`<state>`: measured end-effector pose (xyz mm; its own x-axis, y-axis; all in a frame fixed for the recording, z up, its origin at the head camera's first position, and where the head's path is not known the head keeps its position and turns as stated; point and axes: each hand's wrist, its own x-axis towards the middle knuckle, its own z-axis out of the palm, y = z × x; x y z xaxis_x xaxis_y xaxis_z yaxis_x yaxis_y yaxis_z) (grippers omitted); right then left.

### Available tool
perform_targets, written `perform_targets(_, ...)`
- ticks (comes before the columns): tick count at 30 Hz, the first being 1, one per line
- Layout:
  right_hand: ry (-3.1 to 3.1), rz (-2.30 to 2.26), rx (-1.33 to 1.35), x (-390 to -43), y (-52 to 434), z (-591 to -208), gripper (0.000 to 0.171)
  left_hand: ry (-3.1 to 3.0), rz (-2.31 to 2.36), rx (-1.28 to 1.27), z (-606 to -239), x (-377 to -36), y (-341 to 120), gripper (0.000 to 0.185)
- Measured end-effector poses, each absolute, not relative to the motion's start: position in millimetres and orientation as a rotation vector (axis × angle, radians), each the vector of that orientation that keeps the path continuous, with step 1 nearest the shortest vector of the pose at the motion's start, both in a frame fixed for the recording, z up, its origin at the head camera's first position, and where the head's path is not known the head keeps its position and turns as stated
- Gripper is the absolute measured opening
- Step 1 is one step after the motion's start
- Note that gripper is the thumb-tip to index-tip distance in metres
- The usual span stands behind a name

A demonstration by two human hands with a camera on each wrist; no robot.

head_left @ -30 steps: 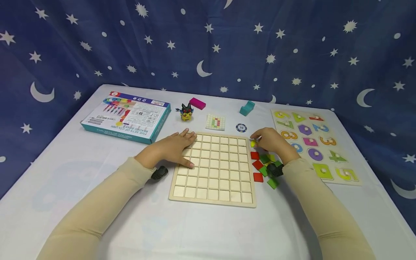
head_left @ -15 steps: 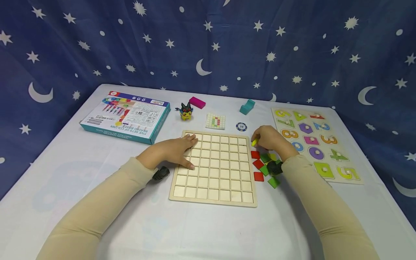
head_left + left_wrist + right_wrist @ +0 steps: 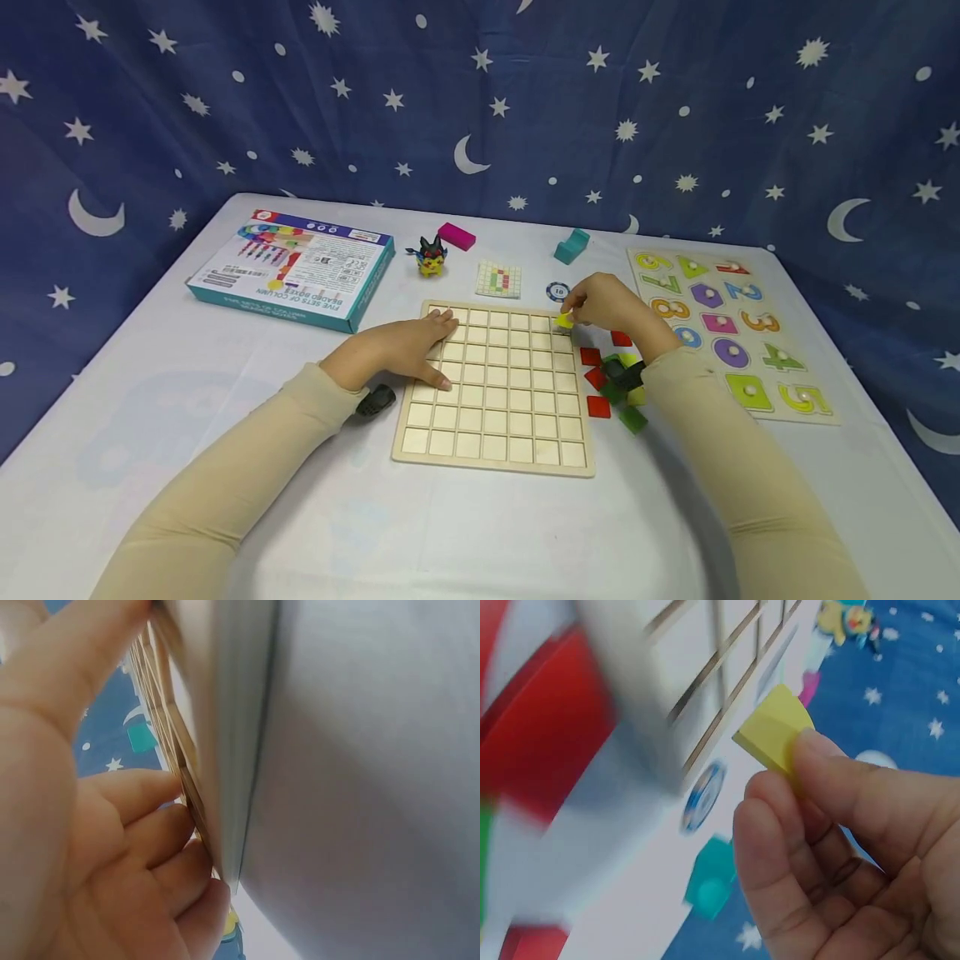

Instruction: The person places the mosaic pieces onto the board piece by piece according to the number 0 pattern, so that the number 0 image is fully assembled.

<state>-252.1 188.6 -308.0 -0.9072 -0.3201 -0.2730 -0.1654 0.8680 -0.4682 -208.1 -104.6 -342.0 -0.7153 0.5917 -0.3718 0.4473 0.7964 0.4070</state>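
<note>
A pale wooden grid board (image 3: 495, 379) lies on the white table, its square cells bare. My left hand (image 3: 397, 348) rests on the board's left side with fingers spread; in the left wrist view its fingertips (image 3: 196, 859) touch the raised edge. Between thumb and fingers my right hand (image 3: 606, 302) pinches a yellow square tile (image 3: 774, 729), held at the board's far right corner. Below that hand, right of the board, lie loose red tiles (image 3: 598, 407) and green tiles (image 3: 633, 419), with some yellow among them, partly hidden by the wrist camera.
Behind the board sit a patterned grid card (image 3: 498, 279), a poker chip (image 3: 557, 291), a small figurine (image 3: 431, 256), a magenta block (image 3: 457, 236) and a teal block (image 3: 572, 247). A flat box (image 3: 292, 268) lies at left, a number puzzle board (image 3: 723, 333) at right.
My right hand has lifted the yellow tile from beside the board and moved it left over the far right corner. A red tile beneath is now uncovered. The left hand stays put.
</note>
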Motion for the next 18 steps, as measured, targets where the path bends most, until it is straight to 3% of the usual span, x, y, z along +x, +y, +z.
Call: perform_targets(18, 2.556, -0.582, -0.575, -261.1, 91.2, -321.2, 0.015, 2.483, 0.365, 0.760, -342.3, -206.4, -103.1, 0.100)
